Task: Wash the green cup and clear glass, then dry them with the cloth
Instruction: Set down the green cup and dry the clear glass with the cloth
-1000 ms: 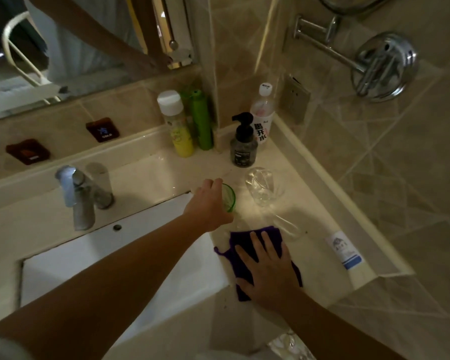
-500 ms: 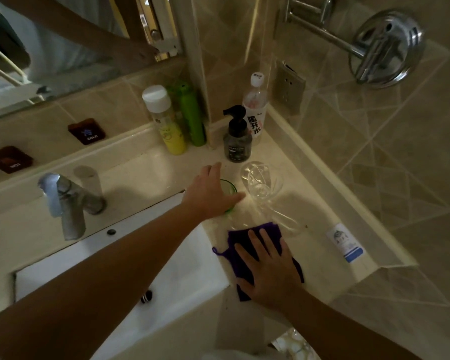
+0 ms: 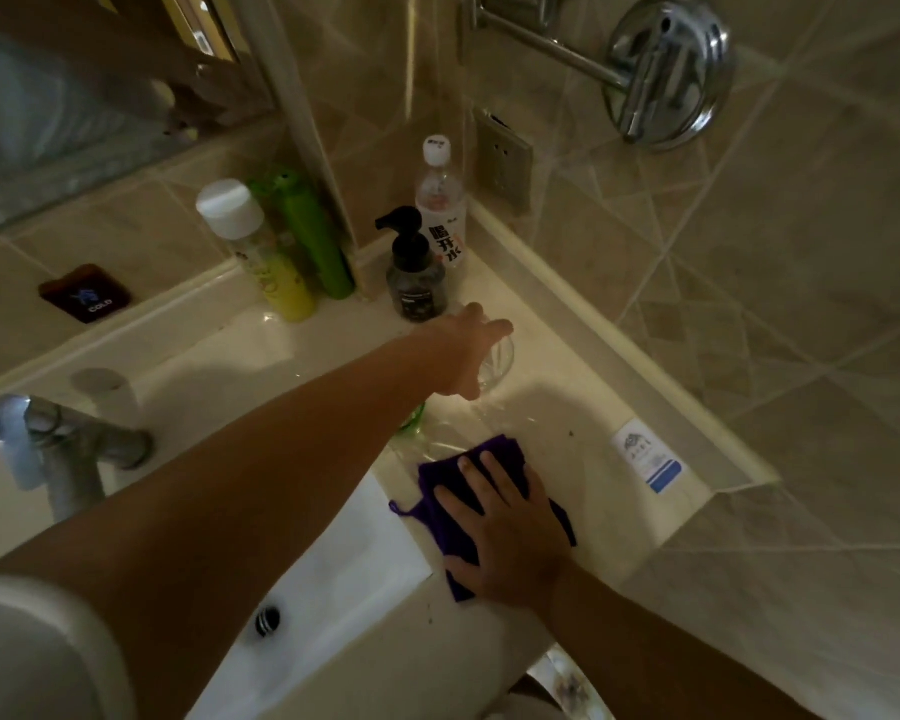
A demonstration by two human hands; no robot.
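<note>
Left hand reaches far across the counter and sits over the clear glass, fingers bent down around its rim; it looks like a grip forming on the glass, though the palm hides how firmly the fingers close, so I judge it as holding rather than merely touching. Starting at the left of the scene, the faucet stands at the left edge of the sink, well apart from both hands. Moving right, the green cup shows only as a sliver of green peeking out from under the left forearm, just near and to the left of the glass, still on the counter. The glass stands upright, its long axis vertical, directly beneath the left hand and far from the body, with the dark pump bottle just behind it. Nearer and to the right, the right hand lies flat with straight fingers pressing the purple cloth against the counter at the sink's corner. The left hand is plainly the one at the glass, so lifting it leftward toward the sink and faucet seems the natural next move, and the cup under the forearm could be knocked on the way.
</note>
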